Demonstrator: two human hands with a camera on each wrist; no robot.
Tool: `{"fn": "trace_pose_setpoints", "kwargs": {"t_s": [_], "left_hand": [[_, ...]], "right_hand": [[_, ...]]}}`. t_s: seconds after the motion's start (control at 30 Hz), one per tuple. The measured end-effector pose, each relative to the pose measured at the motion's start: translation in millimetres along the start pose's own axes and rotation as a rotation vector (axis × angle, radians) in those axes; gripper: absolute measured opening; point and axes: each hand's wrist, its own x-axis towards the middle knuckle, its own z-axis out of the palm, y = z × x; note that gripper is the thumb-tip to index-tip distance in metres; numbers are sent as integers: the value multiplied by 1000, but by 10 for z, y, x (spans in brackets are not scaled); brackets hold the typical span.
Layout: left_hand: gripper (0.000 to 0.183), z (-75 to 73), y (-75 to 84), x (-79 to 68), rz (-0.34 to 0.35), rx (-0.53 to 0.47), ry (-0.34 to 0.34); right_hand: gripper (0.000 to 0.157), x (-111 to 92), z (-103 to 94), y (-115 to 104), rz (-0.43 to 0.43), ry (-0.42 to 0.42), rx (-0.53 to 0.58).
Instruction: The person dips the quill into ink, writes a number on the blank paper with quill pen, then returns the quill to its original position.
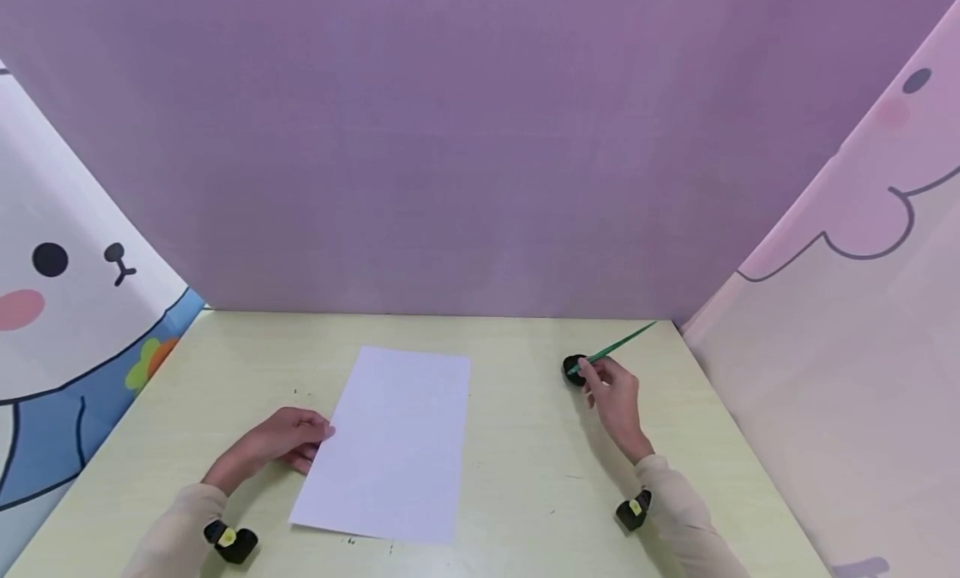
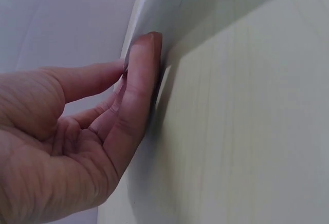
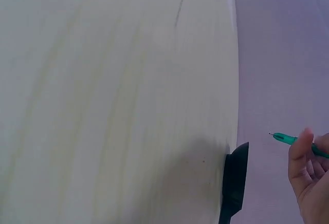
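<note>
A blank white sheet of paper lies left of centre on the table. My left hand pinches its left edge; in the left wrist view the thumb is on one side and the fingers are behind. At the right, my right hand holds a slim green pen, its tapered end pointing up and away. A small black round pot sits under the pen's lower end. In the right wrist view the pen's thin tip is apart from the black pot.
The pale wooden table has a few small dark marks on it. A purple panel rises at its back edge, and printed cartoon panels stand at both sides. A black wrist camera is strapped on each sleeve.
</note>
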Motion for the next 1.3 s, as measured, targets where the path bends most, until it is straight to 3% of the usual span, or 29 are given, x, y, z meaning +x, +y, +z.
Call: {"fn": "trace_pose_setpoints", "kwargs": {"t_s": [0.13, 0.4, 0.7, 0.83, 1.03, 1.3], "left_hand": [[28, 44, 29, -3, 22, -7, -7], [29, 96, 83, 8, 71, 6, -14], [32, 160, 86, -10, 60, 10, 5], [32, 194, 67, -24, 52, 16, 27], [30, 231, 78, 36, 57, -18, 4], [28, 269, 76, 76, 41, -1, 17]], "right_hand": [[20, 25, 38, 158, -5, 20, -10], [21, -39, 38, -148, -46, 10, 14], [18, -31, 147, -170, -79, 36, 20], [21, -14, 204, -89, -62, 26, -2], [20, 27, 254, 155, -25, 49, -7], [20, 19, 346, 145, -24, 9, 82]]}}
